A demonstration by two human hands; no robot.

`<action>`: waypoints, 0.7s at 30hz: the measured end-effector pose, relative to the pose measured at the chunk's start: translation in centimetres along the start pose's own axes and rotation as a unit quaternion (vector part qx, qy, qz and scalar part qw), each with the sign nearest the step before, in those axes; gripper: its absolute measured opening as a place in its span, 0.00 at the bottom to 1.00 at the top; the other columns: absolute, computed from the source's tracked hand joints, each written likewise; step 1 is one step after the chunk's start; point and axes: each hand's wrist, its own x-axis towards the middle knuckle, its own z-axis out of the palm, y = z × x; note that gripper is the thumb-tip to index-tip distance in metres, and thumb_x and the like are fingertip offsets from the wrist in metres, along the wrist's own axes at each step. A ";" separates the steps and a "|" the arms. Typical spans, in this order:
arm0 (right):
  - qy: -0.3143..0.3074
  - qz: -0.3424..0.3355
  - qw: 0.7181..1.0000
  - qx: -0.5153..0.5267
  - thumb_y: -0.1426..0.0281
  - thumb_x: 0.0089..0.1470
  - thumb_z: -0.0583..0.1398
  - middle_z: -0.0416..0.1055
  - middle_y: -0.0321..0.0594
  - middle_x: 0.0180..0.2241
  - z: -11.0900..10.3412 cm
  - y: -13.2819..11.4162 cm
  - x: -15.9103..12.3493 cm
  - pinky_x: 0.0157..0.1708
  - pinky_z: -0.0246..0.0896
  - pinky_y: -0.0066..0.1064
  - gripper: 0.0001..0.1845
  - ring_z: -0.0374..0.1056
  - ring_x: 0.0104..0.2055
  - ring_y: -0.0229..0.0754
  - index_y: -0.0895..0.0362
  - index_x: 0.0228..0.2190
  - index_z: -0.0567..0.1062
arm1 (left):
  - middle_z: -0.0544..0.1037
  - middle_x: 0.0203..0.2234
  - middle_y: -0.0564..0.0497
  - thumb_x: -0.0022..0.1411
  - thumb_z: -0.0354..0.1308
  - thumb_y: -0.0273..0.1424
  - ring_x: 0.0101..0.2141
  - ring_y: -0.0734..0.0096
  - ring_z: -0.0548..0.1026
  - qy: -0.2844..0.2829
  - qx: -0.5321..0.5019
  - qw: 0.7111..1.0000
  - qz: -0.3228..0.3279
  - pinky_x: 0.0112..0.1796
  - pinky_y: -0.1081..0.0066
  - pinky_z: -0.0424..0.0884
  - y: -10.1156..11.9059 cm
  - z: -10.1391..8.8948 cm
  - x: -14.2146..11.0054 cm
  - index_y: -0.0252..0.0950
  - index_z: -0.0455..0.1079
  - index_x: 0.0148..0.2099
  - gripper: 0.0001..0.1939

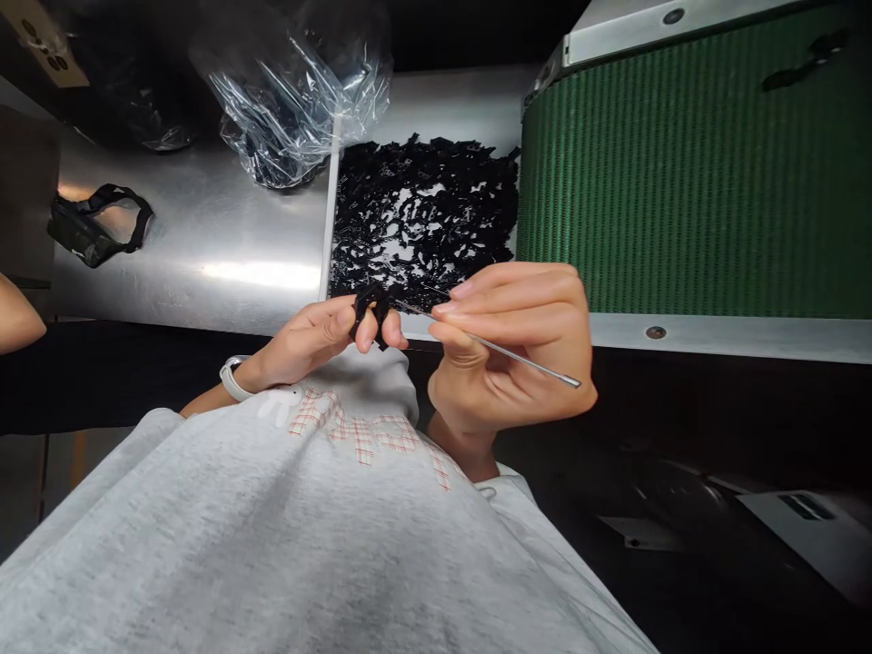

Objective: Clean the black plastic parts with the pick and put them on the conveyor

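Note:
My left hand [317, 338] pinches a small black plastic part [370, 306] between thumb and fingers, just above my grey sweatshirt. A white watch sits on that wrist. My right hand [510, 350] is closed around a thin metal rod [504, 352], whose tip points left at the black part. Both hands are held close together in front of a white tray [330, 213] heaped with several small black parts [426, 213].
A crumpled clear plastic bag [292, 86] lies on the steel table [204, 245] behind the tray. A black strap-like item [95, 222] rests at the left. A green ribbed belt [695, 163] with a metal frame runs on the right. Another person's arm [17, 318] shows at the far left.

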 end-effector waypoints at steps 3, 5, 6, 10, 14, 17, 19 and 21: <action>0.010 0.006 1.000 0.006 0.60 0.60 0.67 0.69 0.29 0.22 0.0 0.0 0.0 0.27 0.66 0.34 0.13 0.69 0.28 0.38 0.51 0.28 0.73 | 0.77 0.38 0.46 0.67 0.54 0.52 0.46 0.60 0.77 -0.014 -0.003 1.000 0.010 0.56 0.58 0.68 0.0 0.1 0.0 0.38 0.70 0.30 0.24; 0.011 0.020 1.000 0.014 0.60 0.60 0.67 0.69 0.30 0.23 -0.1 -0.1 0.0 0.28 0.67 0.35 0.12 0.69 0.28 0.39 0.51 0.28 0.74 | 0.77 0.38 0.46 0.69 0.54 0.50 0.46 0.61 0.76 -0.019 -0.008 1.000 0.017 0.55 0.59 0.68 0.1 0.1 0.0 0.38 0.71 0.31 0.23; 0.006 0.028 0.999 0.018 0.60 0.61 0.66 0.70 0.30 0.23 -0.2 -0.2 0.0 0.29 0.68 0.36 0.11 0.70 0.29 0.39 0.50 0.29 0.75 | 0.77 0.38 0.46 0.69 0.54 0.50 0.46 0.61 0.76 -0.018 -0.011 1.000 0.019 0.55 0.59 0.68 0.1 0.0 0.1 0.38 0.71 0.31 0.22; -0.048 0.054 0.997 0.024 0.63 0.66 0.61 0.74 0.32 0.26 -0.6 -0.8 -0.1 0.32 0.73 0.40 0.08 0.75 0.34 0.43 0.48 0.34 0.78 | 0.76 0.36 0.48 0.68 0.56 0.49 0.44 0.62 0.76 -0.002 -0.031 0.999 0.023 0.54 0.59 0.69 0.0 0.0 0.1 0.39 0.71 0.30 0.21; -0.060 0.067 0.996 0.020 0.64 0.66 0.60 0.74 0.32 0.27 -0.5 -0.8 -0.2 0.34 0.73 0.41 0.08 0.75 0.35 0.44 0.47 0.35 0.78 | 0.75 0.35 0.48 0.66 0.57 0.50 0.44 0.62 0.77 0.008 -0.037 0.999 0.014 0.54 0.59 0.69 -0.1 0.0 0.1 0.39 0.70 0.30 0.22; -0.033 0.053 0.998 0.030 0.63 0.64 0.63 0.73 0.33 0.26 -0.2 -0.3 -0.4 0.34 0.72 0.41 0.07 0.73 0.34 0.43 0.49 0.34 0.78 | 0.75 0.36 0.48 0.65 0.58 0.51 0.44 0.62 0.76 0.009 -0.036 0.999 0.008 0.54 0.59 0.69 -0.1 0.0 0.1 0.39 0.70 0.29 0.22; -0.017 0.034 0.999 0.035 0.63 0.63 0.64 0.72 0.32 0.26 0.0 0.0 -0.4 0.33 0.71 0.40 0.07 0.72 0.33 0.42 0.50 0.32 0.77 | 0.75 0.35 0.48 0.66 0.58 0.51 0.43 0.62 0.76 0.007 -0.034 0.999 0.007 0.54 0.58 0.69 -0.1 0.1 0.1 0.39 0.70 0.29 0.22; -0.010 0.025 0.999 0.037 0.62 0.63 0.64 0.71 0.32 0.25 0.1 0.3 -0.5 0.33 0.70 0.40 0.09 0.71 0.33 0.41 0.51 0.31 0.75 | 0.75 0.35 0.48 0.66 0.58 0.52 0.43 0.62 0.76 0.007 -0.029 1.000 0.006 0.54 0.58 0.69 -0.1 0.1 0.1 0.39 0.69 0.29 0.23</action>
